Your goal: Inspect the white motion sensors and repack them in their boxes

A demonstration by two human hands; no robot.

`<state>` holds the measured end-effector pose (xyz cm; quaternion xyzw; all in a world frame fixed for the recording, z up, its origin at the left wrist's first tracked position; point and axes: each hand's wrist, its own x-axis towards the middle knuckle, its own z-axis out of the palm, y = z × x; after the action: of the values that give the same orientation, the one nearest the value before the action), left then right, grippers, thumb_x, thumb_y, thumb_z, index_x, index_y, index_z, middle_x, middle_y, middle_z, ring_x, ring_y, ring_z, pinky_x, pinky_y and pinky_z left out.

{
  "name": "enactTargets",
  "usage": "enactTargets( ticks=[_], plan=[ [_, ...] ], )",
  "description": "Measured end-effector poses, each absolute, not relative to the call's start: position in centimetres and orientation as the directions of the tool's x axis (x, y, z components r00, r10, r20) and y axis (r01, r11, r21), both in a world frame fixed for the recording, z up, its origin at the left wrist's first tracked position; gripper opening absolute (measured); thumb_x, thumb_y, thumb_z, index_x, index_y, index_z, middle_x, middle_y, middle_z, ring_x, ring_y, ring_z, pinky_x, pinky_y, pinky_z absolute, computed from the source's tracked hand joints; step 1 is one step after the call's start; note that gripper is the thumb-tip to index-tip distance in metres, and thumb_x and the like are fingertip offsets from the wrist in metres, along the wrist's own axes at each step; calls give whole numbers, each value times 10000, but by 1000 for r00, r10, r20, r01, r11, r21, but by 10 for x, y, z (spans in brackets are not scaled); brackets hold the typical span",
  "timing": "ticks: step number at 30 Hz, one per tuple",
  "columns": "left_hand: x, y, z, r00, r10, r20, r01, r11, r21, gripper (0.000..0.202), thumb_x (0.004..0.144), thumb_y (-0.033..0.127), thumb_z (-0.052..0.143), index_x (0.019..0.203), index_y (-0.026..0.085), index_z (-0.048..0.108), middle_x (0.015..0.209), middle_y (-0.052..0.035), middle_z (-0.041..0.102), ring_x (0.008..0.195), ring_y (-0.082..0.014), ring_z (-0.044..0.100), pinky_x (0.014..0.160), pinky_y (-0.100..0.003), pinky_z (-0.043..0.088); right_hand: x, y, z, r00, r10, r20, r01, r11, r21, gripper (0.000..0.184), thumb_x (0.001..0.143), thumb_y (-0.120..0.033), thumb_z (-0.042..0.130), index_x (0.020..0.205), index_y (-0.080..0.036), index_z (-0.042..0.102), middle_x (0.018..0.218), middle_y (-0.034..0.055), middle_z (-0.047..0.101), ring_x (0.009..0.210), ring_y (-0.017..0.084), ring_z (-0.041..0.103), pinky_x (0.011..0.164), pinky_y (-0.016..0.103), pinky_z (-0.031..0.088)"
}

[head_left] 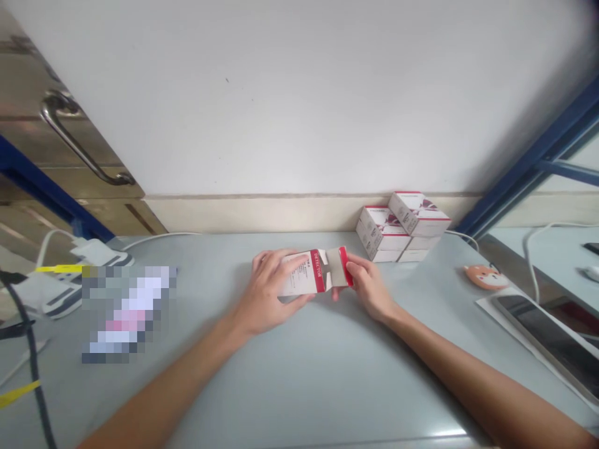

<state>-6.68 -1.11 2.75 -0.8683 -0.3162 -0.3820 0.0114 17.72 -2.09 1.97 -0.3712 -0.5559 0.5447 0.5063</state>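
A small white and red carton (299,274) marked "DETECTOR" lies on its side between my hands, low over the grey table (299,380). Its end flap (335,268) is folded out toward the right, showing the plain inner side. My left hand (269,290) wraps around the carton's body from the left. With thumb and fingers, my right hand (367,284) pinches the red edge of the flap. What is inside the carton cannot be made out.
Several similar boxes (402,227) are stacked against the wall at the back right. A phone-like dark device (547,337) and an orange animal-face item (486,276) lie at right. Power strips (60,293) with cables and a blurred-out item (131,315) are at left.
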Motion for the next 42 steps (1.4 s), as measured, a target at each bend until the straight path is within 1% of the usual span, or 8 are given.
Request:
enactTargets(
  ticks=[6,15,21,25,28,31,36,42],
  plan=[
    [-66,-19,31,522,452,723,504,-848,166,648,859,174,736,1436,338,489,1396,-144,544,1264,-304,602,1041,-482,512,175,-23,21,-241,953,182,-179,141,-974,427,1015,-530,472,815,-207,666,674,36,674,585,214,644,641,373,545],
    [-69,-18,31,545,240,804,470,-881,-55,635,765,228,781,1336,329,520,1355,-153,507,1180,-323,616,878,-456,618,176,-32,36,-263,946,191,-267,119,-956,345,965,-485,530,810,-204,657,644,33,656,555,198,613,587,341,474],
    [-64,-21,27,503,321,802,602,-797,-58,727,798,235,760,1464,340,487,1309,-128,624,1146,-315,686,951,-451,589,179,-27,27,-122,969,213,151,230,-961,364,1068,-463,400,1020,-209,657,782,34,672,646,181,616,644,338,531],
    [-58,-24,29,532,372,761,627,-777,-59,896,825,229,734,1625,266,333,1304,-133,695,1176,-325,699,1046,-451,533,181,-24,17,70,794,603,494,498,-713,384,993,-247,534,1375,-272,532,1328,124,558,922,199,655,765,382,596],
    [-58,-24,29,553,385,739,622,-781,-59,840,842,200,726,1599,271,369,1324,-132,693,1195,-311,694,1059,-443,521,184,-24,16,-99,588,803,668,638,-384,421,912,-83,560,1261,-308,628,1306,116,502,1092,252,623,895,454,598],
    [-60,-21,26,544,350,763,613,-786,-77,721,842,198,742,1497,321,468,1335,-127,663,1183,-300,690,1020,-445,541,183,-26,18,-226,482,846,675,704,-221,441,858,-19,581,1173,-313,678,1274,110,502,1167,286,581,913,461,592],
    [-60,-20,25,510,385,770,643,-765,-43,682,834,214,752,1464,351,530,1350,-107,658,1169,-302,690,1014,-450,546,181,-33,23,-305,491,816,675,716,-178,460,807,-26,592,1130,-320,738,1275,100,562,1128,302,580,962,529,533],
    [-57,-24,30,513,401,759,653,-757,-41,789,827,182,739,1556,307,465,1294,-103,693,1146,-300,705,1032,-433,539,189,-39,37,-355,500,790,544,798,-261,263,770,-52,541,701,-252,697,1163,53,654,1103,306,536,956,532,492]
  ],
)
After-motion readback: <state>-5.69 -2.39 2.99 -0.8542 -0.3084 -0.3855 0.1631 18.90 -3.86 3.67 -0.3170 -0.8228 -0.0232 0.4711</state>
